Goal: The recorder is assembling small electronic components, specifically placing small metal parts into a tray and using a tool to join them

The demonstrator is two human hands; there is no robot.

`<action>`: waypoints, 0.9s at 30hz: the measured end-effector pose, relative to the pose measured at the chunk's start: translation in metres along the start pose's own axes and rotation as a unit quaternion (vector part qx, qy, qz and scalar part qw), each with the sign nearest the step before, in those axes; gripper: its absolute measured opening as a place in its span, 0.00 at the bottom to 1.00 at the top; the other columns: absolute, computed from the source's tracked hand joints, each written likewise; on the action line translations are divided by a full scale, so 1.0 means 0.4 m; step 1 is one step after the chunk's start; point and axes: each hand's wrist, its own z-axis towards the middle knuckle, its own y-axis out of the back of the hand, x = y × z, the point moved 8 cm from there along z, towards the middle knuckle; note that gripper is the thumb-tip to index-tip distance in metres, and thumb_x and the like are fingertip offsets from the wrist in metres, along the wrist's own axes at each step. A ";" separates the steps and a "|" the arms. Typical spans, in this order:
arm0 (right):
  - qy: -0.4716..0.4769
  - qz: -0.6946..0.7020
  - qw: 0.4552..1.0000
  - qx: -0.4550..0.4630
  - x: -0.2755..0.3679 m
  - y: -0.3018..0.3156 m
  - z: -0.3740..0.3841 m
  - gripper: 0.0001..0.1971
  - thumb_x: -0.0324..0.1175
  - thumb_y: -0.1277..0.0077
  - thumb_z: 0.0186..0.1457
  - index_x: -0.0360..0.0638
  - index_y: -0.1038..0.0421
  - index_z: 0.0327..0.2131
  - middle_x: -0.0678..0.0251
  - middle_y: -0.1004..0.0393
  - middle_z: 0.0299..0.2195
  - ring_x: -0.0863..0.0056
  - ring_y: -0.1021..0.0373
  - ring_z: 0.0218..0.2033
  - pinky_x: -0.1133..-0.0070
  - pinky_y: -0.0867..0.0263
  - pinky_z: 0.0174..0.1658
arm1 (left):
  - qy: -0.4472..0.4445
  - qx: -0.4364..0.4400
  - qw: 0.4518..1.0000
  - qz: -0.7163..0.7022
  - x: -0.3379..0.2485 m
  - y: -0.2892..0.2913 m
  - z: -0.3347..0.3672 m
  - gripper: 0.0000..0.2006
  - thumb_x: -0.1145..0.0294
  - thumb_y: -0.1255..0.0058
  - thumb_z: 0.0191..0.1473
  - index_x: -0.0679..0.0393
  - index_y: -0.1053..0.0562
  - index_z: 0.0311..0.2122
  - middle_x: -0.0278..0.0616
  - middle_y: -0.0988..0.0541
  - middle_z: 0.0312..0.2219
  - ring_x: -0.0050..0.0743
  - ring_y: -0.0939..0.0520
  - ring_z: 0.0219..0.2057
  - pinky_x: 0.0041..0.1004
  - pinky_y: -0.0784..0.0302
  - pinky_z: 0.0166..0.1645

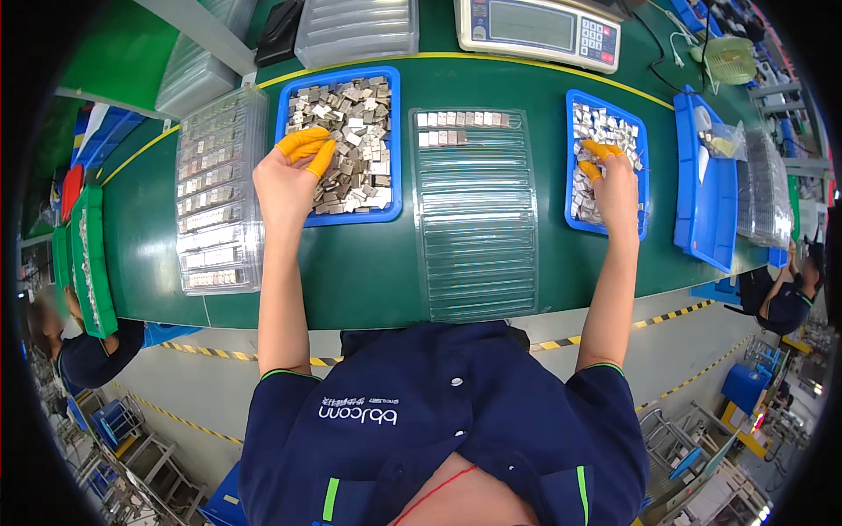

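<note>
My left hand (291,175), with yellow finger covers, is over the left side of a blue tray (396,145) heaped with small silvery metal pieces (355,158). Its thumb and fingertips come together; anything between them is too small to make out. On the right, my right hand (615,188) reaches into a smaller blue tray (645,162) of small whitish-silver pieces (614,127). Its yellow-covered thumb and fingers are apart, with nothing visible between them. Between my arms lies a clear ribbed plastic tray (478,228). Short rows of small pieces (460,119) occupy its far end.
A filled clear tray stack (219,193) stands at left, beyond it a green bin (92,263). A scale (535,28) and clear trays (358,31) line the back. Another blue tray (706,210) and stacked clear trays (765,188) are at right. Other people sit at both sides.
</note>
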 end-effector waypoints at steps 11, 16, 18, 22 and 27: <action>-0.079 0.048 0.988 -0.126 -0.028 0.073 -0.029 0.09 0.29 0.43 0.42 0.40 0.26 0.30 0.58 0.29 0.28 0.64 0.30 0.30 0.73 0.34 0.33 | -0.033 -0.086 0.993 0.079 -0.025 0.019 -0.009 0.08 0.80 0.43 0.43 0.64 0.25 0.32 0.42 0.22 0.31 0.21 0.21 0.31 0.20 0.26 0.38; -0.136 0.073 0.978 -0.140 -0.080 0.078 -0.028 0.10 0.31 0.44 0.45 0.41 0.26 0.33 0.59 0.25 0.23 0.64 0.27 0.25 0.73 0.33 0.31 | -0.030 -0.038 0.999 0.008 -0.033 -0.012 -0.030 0.10 0.82 0.46 0.45 0.65 0.26 0.36 0.40 0.22 0.32 0.21 0.22 0.33 0.20 0.28 0.41; -0.144 0.045 0.979 -0.139 -0.089 0.087 -0.039 0.09 0.31 0.44 0.44 0.41 0.25 0.32 0.60 0.25 0.23 0.64 0.27 0.26 0.73 0.33 0.31 | -0.031 -0.025 0.999 0.020 -0.047 -0.032 -0.046 0.13 0.84 0.48 0.46 0.66 0.27 0.40 0.40 0.22 0.33 0.21 0.23 0.35 0.20 0.28 0.43; -0.143 0.084 0.966 -0.196 -0.066 0.095 -0.056 0.07 0.30 0.42 0.43 0.41 0.24 0.29 0.61 0.24 0.24 0.66 0.27 0.26 0.73 0.33 0.32 | 0.003 0.028 0.996 -0.084 -0.064 -0.088 -0.084 0.12 0.83 0.47 0.45 0.66 0.26 0.39 0.41 0.22 0.34 0.22 0.22 0.35 0.20 0.28 0.42; -0.049 0.061 0.956 -0.283 0.060 0.147 -0.067 0.08 0.28 0.41 0.41 0.42 0.24 0.30 0.64 0.25 0.25 0.74 0.28 0.27 0.80 0.33 0.33 | 0.015 0.068 0.993 -0.090 -0.093 -0.146 -0.124 0.12 0.81 0.45 0.44 0.66 0.25 0.38 0.40 0.21 0.32 0.21 0.22 0.33 0.20 0.27 0.40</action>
